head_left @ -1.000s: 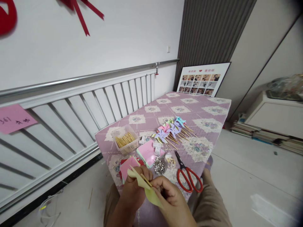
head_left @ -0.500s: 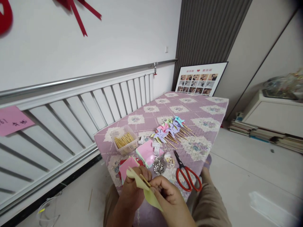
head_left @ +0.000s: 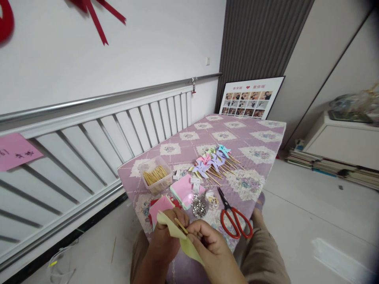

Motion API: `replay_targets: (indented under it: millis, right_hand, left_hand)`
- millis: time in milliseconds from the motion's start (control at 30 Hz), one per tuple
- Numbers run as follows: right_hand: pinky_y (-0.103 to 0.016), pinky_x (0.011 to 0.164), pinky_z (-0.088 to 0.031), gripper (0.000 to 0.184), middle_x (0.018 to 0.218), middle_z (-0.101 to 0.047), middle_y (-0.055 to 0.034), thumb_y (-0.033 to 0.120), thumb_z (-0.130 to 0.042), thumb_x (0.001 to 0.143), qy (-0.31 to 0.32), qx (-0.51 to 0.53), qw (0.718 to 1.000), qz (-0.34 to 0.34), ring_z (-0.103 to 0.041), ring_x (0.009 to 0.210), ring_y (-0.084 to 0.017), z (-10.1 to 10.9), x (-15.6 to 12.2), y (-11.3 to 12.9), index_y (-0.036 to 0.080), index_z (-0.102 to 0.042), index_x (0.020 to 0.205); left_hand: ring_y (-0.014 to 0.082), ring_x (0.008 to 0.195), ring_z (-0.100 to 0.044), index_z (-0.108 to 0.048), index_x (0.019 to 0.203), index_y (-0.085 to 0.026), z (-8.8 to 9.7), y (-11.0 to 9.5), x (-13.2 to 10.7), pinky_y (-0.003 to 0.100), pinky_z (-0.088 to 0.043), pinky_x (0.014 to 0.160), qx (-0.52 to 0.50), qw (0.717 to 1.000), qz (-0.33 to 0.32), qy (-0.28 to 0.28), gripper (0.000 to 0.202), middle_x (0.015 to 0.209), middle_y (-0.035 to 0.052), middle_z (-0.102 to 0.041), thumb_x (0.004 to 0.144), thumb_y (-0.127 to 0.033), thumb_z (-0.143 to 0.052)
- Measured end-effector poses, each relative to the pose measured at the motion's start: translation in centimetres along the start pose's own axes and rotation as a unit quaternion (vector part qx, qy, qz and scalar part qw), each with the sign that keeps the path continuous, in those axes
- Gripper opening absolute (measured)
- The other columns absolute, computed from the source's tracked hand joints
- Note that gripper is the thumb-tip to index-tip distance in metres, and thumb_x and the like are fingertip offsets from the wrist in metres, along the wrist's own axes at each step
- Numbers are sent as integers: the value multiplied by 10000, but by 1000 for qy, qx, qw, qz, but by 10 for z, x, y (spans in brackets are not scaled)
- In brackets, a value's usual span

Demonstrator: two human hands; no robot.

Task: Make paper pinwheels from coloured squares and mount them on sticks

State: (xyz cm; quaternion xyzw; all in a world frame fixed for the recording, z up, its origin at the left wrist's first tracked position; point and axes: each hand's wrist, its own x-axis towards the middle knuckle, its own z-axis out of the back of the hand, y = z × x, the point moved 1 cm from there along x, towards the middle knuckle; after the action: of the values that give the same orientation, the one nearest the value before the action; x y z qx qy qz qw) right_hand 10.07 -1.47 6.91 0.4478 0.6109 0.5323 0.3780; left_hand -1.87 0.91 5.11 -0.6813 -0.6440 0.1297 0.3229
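Both my hands are at the bottom centre, over my lap and the near end of the purple quilted table (head_left: 257, 136). My left hand (head_left: 166, 238) is closed on a pale yellow paper piece (head_left: 183, 238) with pointed flaps. My right hand (head_left: 211, 246) pinches a thin wooden stick (head_left: 181, 226) against that paper. Just beyond the hands lie a stack of pink and red paper squares (head_left: 161, 205), a heap of silver pins (head_left: 199, 206) and red-handled scissors (head_left: 235, 221).
A clear tub of wooden sticks (head_left: 156, 178), more pastel paper (head_left: 185, 189) and a bunch of finished pinwheels on sticks (head_left: 211, 161) lie on the table. A white radiator (head_left: 97, 134) runs along the left. A photo board (head_left: 250, 98) leans at the far end; books (head_left: 328, 167) are stacked on the floor.
The view has shifted slightly; my hands have kept the same hold on the yellow paper and stick, with only small finger movement.
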Motion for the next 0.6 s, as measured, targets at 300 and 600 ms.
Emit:
replay_targets:
  millis: [300,600]
  right_hand:
    - [-229,537,-290,369,602,-417,48,543,-593,806,0,5,1000,-14,-339,566,-109,-1,1,3,185,-574,723]
    - [-223,507,-261,364,575,-375,67,534,-616,792,2,12,1000,-3,-302,532,-95,-3,0,2,185,-555,711]
  left_hand:
    - [118,673,-489,-560,617,-201,2,-1,-1,282,-347,640,11,1000,-3,10,236,679,-40,-570,734,-296,-741]
    - [119,669,-492,-564,619,-199,4,-1,-1,280,-352,632,9,1000,-5,13,221,686,-31,-575,723,-263,-747]
